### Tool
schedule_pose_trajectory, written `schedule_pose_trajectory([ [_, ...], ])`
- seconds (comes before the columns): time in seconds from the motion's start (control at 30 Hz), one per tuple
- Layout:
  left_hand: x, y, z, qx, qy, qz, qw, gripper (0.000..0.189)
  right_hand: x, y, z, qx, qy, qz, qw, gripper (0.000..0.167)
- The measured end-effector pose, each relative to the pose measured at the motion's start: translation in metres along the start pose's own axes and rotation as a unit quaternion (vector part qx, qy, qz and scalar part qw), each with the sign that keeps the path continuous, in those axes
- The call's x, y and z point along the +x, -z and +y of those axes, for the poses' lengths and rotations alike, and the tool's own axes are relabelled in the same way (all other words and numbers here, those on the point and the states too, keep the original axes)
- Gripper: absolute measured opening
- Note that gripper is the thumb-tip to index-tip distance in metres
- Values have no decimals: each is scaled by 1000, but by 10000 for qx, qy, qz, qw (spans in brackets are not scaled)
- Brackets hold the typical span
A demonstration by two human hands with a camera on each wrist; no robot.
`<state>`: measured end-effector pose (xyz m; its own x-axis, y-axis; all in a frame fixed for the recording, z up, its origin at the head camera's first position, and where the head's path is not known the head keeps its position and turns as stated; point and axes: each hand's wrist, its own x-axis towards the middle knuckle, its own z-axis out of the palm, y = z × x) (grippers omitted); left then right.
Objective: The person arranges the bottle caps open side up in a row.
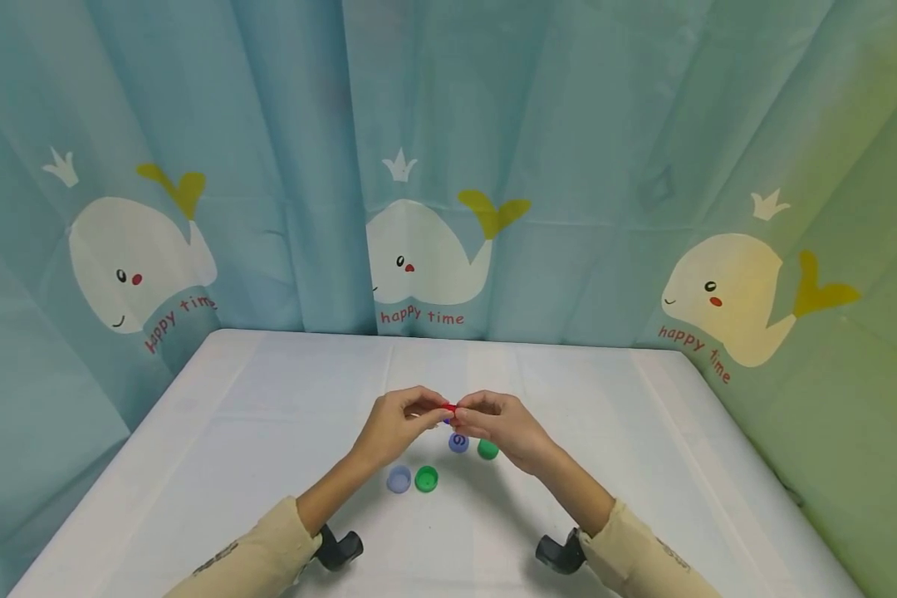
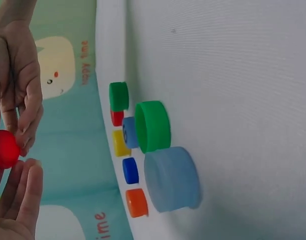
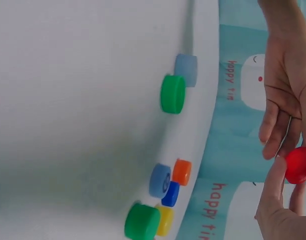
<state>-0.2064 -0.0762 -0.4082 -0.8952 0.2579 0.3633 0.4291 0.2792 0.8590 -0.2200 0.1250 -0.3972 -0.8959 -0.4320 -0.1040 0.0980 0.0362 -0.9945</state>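
Red cap (image 2: 7, 149) — pt. hidden btwn L fingers (image 1: 423, 396) & R fingers (image 1: 482, 398)

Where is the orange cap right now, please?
In the left wrist view's lower half, the orange cap sits on the white table, just below the dark blue cap and left of the nearer pale blue cap.

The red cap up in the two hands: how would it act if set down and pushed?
The red cap is probably stiff, its outline looking round between the fingers of the left hand and right hand. It seems light, since fingertips alone hold it up. Being round, it might roll if stood on edge.
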Motion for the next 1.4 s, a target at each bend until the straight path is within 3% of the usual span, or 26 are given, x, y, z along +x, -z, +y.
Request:
schedule_pose_trajectory([
  [0.17,-2,-3,0,257,104,-269,9993,30,-6,5,3,-745,124,-29,9971,49],
  [0.37,-4,-8,1,284,162,-626,9975,27,-12,13,8,-1587,387,-207,9864,40],
  [0.53,-4,-14,3,435,117,-665,9968,27,-15,17,16,-1950,470,-110,9796,38],
  [0.7,-3,-18,0,731,233,-867,9933,28,-18,19,23,-2482,603,-257,9665,33],
  [0.97,1,-13,-3,674,622,-1228,9882,23,-15,15,21,-3500,1178,-469,9281,25],
  [1.17,-1,-12,-8,967,822,-1734,9766,22,-11,7,34,-4072,1359,-663,9007,26],
  [1.4,-3,-15,-14,1368,792,-2131,9641,18,-4,-3,37,-4884,1417,-1042,8547,23],
])
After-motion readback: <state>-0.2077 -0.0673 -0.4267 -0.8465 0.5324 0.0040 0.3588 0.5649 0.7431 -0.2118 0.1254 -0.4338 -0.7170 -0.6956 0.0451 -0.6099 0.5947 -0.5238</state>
